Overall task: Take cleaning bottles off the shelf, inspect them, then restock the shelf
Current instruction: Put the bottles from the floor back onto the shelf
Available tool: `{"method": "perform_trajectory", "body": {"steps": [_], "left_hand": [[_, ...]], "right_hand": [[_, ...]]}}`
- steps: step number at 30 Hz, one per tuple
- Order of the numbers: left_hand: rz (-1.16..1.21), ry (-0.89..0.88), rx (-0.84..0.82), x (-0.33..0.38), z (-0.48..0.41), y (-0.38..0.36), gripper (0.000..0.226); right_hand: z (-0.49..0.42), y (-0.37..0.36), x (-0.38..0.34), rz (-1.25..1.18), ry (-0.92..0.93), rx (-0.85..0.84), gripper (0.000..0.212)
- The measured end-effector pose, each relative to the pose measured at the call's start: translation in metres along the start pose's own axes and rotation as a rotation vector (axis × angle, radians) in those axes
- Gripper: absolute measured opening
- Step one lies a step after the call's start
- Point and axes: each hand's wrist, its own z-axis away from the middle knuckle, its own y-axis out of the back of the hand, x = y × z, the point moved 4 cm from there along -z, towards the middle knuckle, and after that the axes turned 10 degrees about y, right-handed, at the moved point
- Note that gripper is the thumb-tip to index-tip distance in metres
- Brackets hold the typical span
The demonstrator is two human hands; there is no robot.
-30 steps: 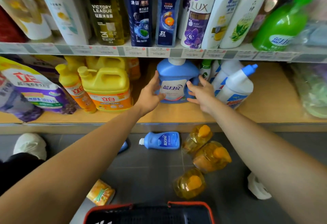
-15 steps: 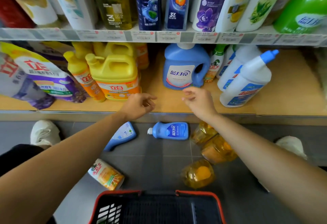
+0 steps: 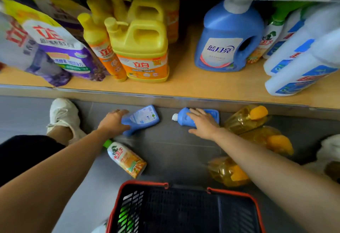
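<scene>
Restocking seems in hand: on the grey floor [image 3: 165,150], the left hand [image 3: 113,122] grips the left bottle [image 3: 145,117] by its neck. The right hand [image 3: 203,125] lies over the right bottle [image 3: 181,117]; whether it grasps, I cannot tell. Next, lift both to the wooden shelf [image 3: 184,83] at 12 o'clock; a basket [image 3: 143,182] sits at 6 o'clock.

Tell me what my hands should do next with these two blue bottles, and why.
Probably close the right hand round the white-capped blue bottle: that hand rests flat on it, while the left hand grips the other blue bottle, ready to lift.
</scene>
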Motion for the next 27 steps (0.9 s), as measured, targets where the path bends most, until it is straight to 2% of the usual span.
{"method": "perform_trajectory", "body": {"steps": [3, 7, 11, 15, 19, 21, 24, 27], "left_hand": [[-0.015, 0.095, -0.037, -0.032, -0.008, -0.019, 0.088], [-0.028, 0.151, -0.094, -0.052, -0.012, -0.037, 0.092], [-0.016, 0.126, -0.028, -0.059, -0.015, -0.037, 0.080], [-0.010, 0.088, -0.017, -0.052, -0.016, -0.036, 0.093], [-0.049, 0.069, -0.004, -0.044, -0.018, -0.038, 0.097], [-0.058, 0.059, 0.002, -0.045, -0.019, -0.038, 0.096], [-0.059, 0.017, 0.018, -0.048, -0.016, -0.036, 0.093], [0.050, -0.081, 0.051, -0.045, -0.009, -0.032, 0.087]], "right_hand": [[-0.010, -0.017, 0.006, 0.012, -0.074, -0.063, 0.089], [-0.022, -0.005, 0.013, 0.074, -0.057, 0.045, 0.091], [-0.033, -0.007, 0.007, 0.120, -0.022, -0.042, 0.079], [-0.037, -0.014, 0.001, 0.072, -0.018, -0.081, 0.066], [-0.031, -0.013, 0.000, 0.158, 0.023, -0.194, 0.091], [-0.029, -0.014, -0.005, 0.212, 0.044, -0.230, 0.096], [-0.027, -0.019, -0.012, 0.207, 0.082, -0.233, 0.074], [-0.019, -0.018, -0.008, 0.062, 0.047, -0.197, 0.053]]}}
